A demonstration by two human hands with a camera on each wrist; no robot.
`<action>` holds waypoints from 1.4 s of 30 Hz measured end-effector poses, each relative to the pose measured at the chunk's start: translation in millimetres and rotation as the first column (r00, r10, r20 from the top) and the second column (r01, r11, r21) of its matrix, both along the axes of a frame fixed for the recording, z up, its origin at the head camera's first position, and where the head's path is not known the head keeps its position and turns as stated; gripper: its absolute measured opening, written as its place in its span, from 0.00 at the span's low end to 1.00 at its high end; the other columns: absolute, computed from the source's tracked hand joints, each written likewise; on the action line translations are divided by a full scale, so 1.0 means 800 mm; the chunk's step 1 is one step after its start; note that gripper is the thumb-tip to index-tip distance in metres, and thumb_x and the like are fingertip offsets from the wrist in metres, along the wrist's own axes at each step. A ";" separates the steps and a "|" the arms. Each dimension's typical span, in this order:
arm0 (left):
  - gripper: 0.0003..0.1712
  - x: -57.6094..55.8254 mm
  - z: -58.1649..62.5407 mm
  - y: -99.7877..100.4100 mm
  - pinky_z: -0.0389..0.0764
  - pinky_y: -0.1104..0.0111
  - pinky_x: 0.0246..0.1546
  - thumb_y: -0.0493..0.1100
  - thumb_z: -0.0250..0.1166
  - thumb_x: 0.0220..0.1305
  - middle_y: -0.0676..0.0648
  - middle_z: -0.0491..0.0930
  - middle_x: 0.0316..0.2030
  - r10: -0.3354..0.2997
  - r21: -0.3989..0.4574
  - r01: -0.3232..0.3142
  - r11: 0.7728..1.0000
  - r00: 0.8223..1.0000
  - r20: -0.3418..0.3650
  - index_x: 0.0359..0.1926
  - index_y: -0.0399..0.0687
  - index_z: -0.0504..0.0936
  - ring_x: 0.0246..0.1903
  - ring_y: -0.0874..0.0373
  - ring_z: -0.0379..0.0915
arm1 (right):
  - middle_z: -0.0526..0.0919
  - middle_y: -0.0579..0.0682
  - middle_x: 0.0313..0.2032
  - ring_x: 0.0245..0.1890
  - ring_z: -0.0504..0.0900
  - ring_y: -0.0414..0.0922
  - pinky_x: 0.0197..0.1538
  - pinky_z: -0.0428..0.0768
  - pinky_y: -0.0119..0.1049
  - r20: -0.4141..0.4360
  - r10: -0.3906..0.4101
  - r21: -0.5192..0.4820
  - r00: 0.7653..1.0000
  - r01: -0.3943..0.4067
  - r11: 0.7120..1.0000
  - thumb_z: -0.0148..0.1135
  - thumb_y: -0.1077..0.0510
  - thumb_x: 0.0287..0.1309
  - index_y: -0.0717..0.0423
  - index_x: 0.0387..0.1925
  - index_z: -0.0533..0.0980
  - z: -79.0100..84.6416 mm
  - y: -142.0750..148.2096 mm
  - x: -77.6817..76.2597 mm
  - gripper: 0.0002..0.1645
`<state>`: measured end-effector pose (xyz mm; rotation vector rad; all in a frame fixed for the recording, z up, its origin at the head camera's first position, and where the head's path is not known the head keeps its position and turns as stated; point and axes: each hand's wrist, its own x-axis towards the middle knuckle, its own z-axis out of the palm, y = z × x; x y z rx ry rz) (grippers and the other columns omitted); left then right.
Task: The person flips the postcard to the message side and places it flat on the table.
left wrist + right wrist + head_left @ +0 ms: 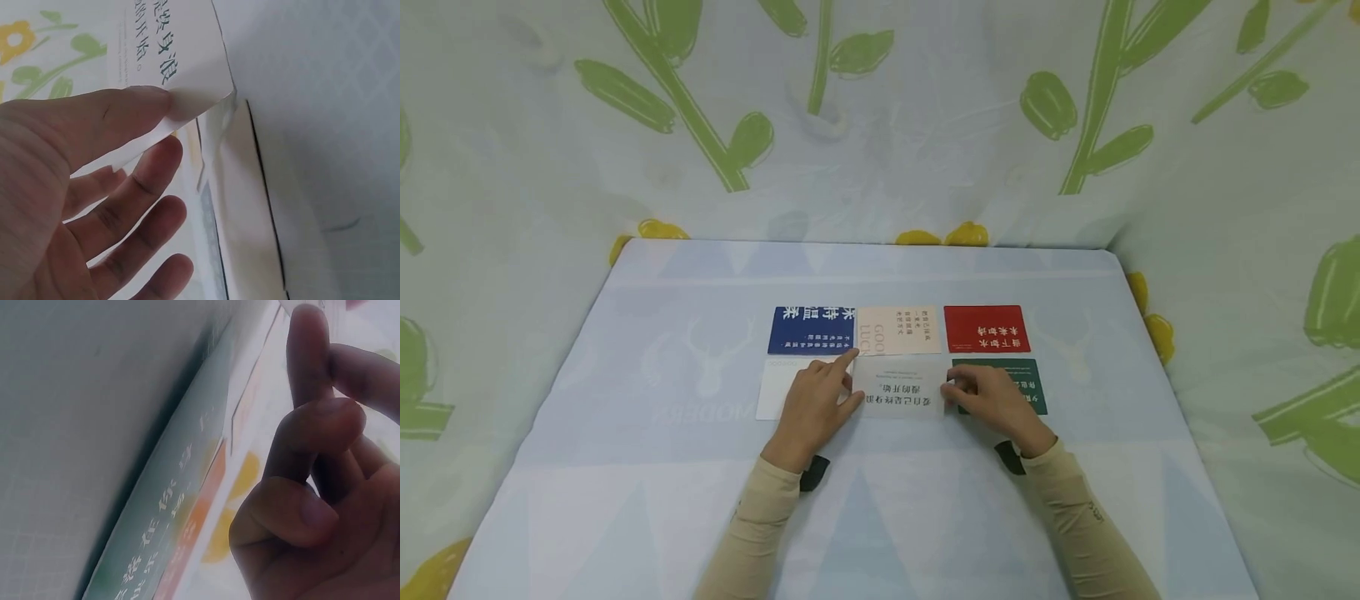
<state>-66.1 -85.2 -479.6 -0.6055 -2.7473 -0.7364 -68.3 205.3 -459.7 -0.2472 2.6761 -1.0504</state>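
Observation:
A white card printed with dark characters lies in the middle of the near row, between both hands. My left hand holds it by its left side, index finger near the far corner; in the left wrist view the thumb lies over the white card and the other fingers are loosely bent below. My right hand pinches the card's right edge, above a green card that it partly covers. Another white card is partly hidden by the left hand.
The far row has a blue card, a cream card and a red card. All lie on a pale patterned tablecloth. A white curtain with green leaves hangs behind the table and along its sides.

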 end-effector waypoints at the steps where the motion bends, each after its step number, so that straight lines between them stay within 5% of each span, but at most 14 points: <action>1: 0.41 0.000 -0.001 -0.001 0.79 0.57 0.42 0.42 0.80 0.52 0.52 0.85 0.30 0.001 0.001 -0.001 1.000 1.000 -0.005 0.66 0.39 0.75 0.40 0.50 0.79 | 0.84 0.41 0.27 0.29 0.78 0.42 0.35 0.76 0.38 0.005 0.000 -0.005 1.000 0.000 1.000 0.70 0.54 0.63 0.58 0.48 0.83 0.000 0.000 0.000 0.16; 5: 0.39 0.002 -0.002 -0.002 0.79 0.57 0.40 0.43 0.80 0.52 0.53 0.85 0.30 0.008 0.016 -0.008 1.000 1.000 -0.021 0.65 0.38 0.76 0.40 0.49 0.80 | 0.87 0.40 0.28 0.32 0.81 0.42 0.39 0.77 0.40 0.019 -0.002 -0.018 1.000 0.002 1.000 0.69 0.54 0.64 0.57 0.49 0.83 0.002 -0.001 0.001 0.15; 9: 0.27 0.004 0.001 -0.004 0.79 0.57 0.40 0.42 0.78 0.56 0.51 0.86 0.30 0.031 0.038 -0.031 0.999 0.999 -0.019 0.54 0.37 0.83 0.41 0.48 0.79 | 0.88 0.40 0.29 0.33 0.81 0.42 0.39 0.76 0.40 0.025 -0.002 -0.037 1.000 0.003 0.999 0.68 0.55 0.65 0.56 0.48 0.82 0.005 0.000 0.002 0.13; 15: 0.12 0.006 0.012 -0.004 0.77 0.63 0.34 0.43 0.71 0.64 0.52 0.84 0.29 0.066 0.062 -0.071 0.996 0.994 0.085 0.46 0.42 0.87 0.35 0.53 0.75 | 0.88 0.40 0.30 0.33 0.83 0.42 0.39 0.76 0.40 0.018 -0.004 -0.061 1.000 0.005 0.998 0.68 0.56 0.65 0.55 0.47 0.82 0.006 0.001 0.003 0.11; 22: 0.10 0.006 0.015 -0.004 0.73 0.65 0.30 0.45 0.63 0.72 0.55 0.83 0.27 0.041 0.130 -0.086 0.988 0.948 0.314 0.43 0.46 0.87 0.28 0.60 0.71 | 0.89 0.40 0.31 0.34 0.85 0.42 0.40 0.76 0.41 0.004 0.005 -0.087 1.000 -0.004 0.996 0.68 0.56 0.65 0.54 0.46 0.81 0.005 0.002 0.002 0.11; 32: 0.13 0.007 0.017 -0.007 0.72 0.66 0.27 0.48 0.54 0.78 0.58 0.82 0.26 -0.036 0.242 -0.085 0.966 0.890 0.454 0.42 0.51 0.84 0.24 0.62 0.72 | 0.88 0.39 0.31 0.35 0.83 0.42 0.38 0.75 0.41 -0.016 0.000 -0.109 1.000 -0.001 0.994 0.68 0.55 0.65 0.53 0.47 0.82 0.006 0.005 0.003 0.11; 42: 0.15 0.008 0.021 -0.009 0.73 0.65 0.29 0.48 0.52 0.79 0.57 0.83 0.29 -0.041 0.243 -0.074 0.967 0.900 0.435 0.45 0.50 0.84 0.28 0.61 0.72 | 0.88 0.41 0.35 0.38 0.86 0.43 0.42 0.77 0.42 -0.055 0.001 -0.143 0.999 -0.009 0.990 0.66 0.55 0.67 0.52 0.50 0.83 0.008 0.006 0.005 0.12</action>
